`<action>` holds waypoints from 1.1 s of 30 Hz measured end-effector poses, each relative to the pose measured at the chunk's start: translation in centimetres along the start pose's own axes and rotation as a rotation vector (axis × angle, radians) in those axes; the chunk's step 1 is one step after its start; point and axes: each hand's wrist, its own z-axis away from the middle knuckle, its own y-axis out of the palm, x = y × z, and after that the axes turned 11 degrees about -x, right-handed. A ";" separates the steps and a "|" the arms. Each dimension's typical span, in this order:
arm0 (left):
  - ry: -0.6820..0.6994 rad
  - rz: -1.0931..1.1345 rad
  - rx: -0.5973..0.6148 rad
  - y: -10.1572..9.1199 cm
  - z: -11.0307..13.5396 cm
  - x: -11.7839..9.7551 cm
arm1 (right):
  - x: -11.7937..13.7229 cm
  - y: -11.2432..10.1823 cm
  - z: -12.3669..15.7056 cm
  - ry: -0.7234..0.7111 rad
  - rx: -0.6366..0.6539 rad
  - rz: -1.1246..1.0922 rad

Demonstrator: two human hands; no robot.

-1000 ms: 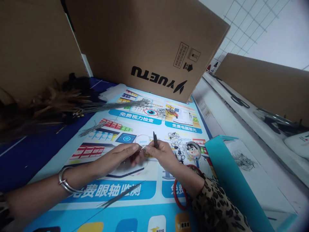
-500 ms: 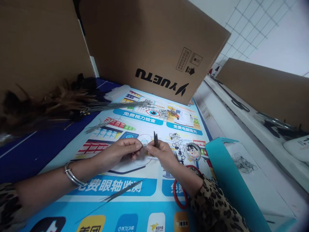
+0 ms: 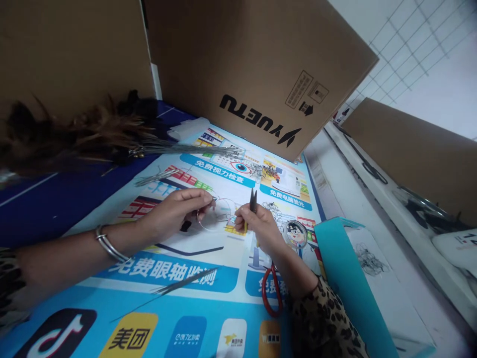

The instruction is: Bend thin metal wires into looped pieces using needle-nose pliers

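Note:
My left hand (image 3: 175,213) is pinched shut on one end of a thin wire bent into a loop (image 3: 219,215). My right hand (image 3: 257,226) is closed round small dark pliers (image 3: 253,200), whose tips point up, and it also pinches the other side of the wire loop. Both hands hover over a printed blue poster (image 3: 179,278) that covers the table. A silver bangle (image 3: 108,243) sits on my left wrist, and my right arm wears a leopard-print sleeve (image 3: 324,323).
A bundle of straight wires (image 3: 190,148) with dark feathers (image 3: 74,134) lies at the back left. More wires (image 3: 186,283) lie near me. A red ring (image 3: 270,293), a round tin (image 3: 296,232), a teal tray (image 3: 346,278) and cardboard boxes (image 3: 261,64) surround the spot.
My hands have drawn apart, and the wire between them now shows as an open loop. The view has shifted, so the hands sit higher on the poster.

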 end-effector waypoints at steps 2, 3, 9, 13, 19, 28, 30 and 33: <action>0.021 0.049 -0.079 -0.3 -0.3 -0.1 | 1.0 -1.0 -0.3 0.143 0.056 -0.053; 0.031 0.062 -0.101 -0.4 -0.4 0.0 | 1.3 -1.4 -0.5 0.219 0.137 -0.107; 0.075 0.076 -0.101 -0.9 -0.9 0.1 | 1.2 -3.2 -1.6 0.282 0.152 -0.103; 0.060 0.032 -0.113 -0.9 -0.9 0.1 | 1.8 -4.1 -1.6 0.065 0.130 0.428; 0.054 -0.118 -0.127 -0.7 -1.0 0.1 | 3.4 -3.4 -0.6 -0.364 0.082 1.385; 0.070 -0.153 -0.117 -1.0 -1.0 0.1 | 1.9 -0.7 0.5 -0.686 0.146 1.800; 0.068 -0.145 -0.111 -1.0 -1.0 0.3 | 1.8 -0.3 0.7 -0.735 0.141 1.834; 0.068 -0.135 -0.094 -0.9 -1.1 0.3 | 1.6 0.2 0.8 -0.764 0.155 1.867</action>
